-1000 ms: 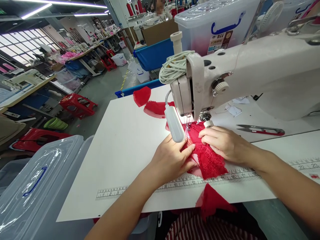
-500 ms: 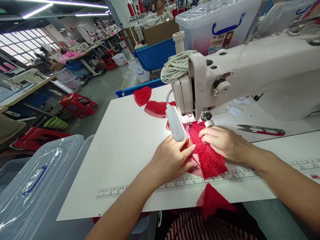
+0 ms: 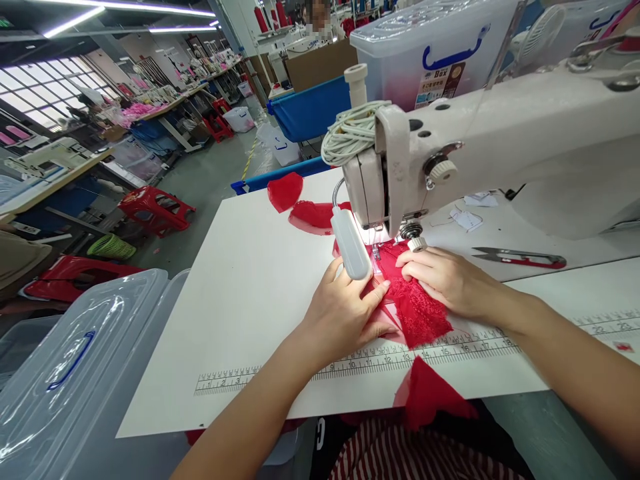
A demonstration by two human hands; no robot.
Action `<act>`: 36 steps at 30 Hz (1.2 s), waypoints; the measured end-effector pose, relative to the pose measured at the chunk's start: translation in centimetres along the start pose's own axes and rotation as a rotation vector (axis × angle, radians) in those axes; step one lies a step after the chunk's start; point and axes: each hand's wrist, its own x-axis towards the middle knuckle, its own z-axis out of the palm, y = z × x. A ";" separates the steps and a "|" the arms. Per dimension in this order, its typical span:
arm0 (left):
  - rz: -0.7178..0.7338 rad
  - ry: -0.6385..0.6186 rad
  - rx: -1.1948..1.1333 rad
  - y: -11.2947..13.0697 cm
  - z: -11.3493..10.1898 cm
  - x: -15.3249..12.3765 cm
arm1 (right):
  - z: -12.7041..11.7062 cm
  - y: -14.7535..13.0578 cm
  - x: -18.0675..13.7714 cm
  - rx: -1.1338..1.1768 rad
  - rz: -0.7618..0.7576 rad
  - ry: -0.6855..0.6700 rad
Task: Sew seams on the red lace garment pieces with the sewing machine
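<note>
Since the earlier frame, the near edge of the red lace cloth sits slightly closer to the sewing machine, and our left hand spreads its fingers wider. The cloth lies on the white surface, its far end at the machine's foot. Our left fingers rest open over its sheer pink side; our right hand bends its fingers onto the lace, but we cannot tell whether they pinch. We judge it light, limp and easily snagged, best held flat near both edges, clear of the foot.
</note>
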 end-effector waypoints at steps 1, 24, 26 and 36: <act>0.010 0.005 0.008 0.0 -0.1 0.0 | 0.0 0.1 -0.1 0.004 0.004 -0.009; 0.030 0.094 -0.131 0.4 1.6 1.1 | 0.7 -0.8 -0.6 0.115 0.122 0.388; -0.026 0.103 -0.295 0.2 1.3 1.5 | 0.5 -0.8 -0.5 0.215 0.111 0.470; -0.044 -0.100 -0.281 0.3 -0.4 2.4 | 0.0 -1.8 -0.6 0.036 0.069 0.081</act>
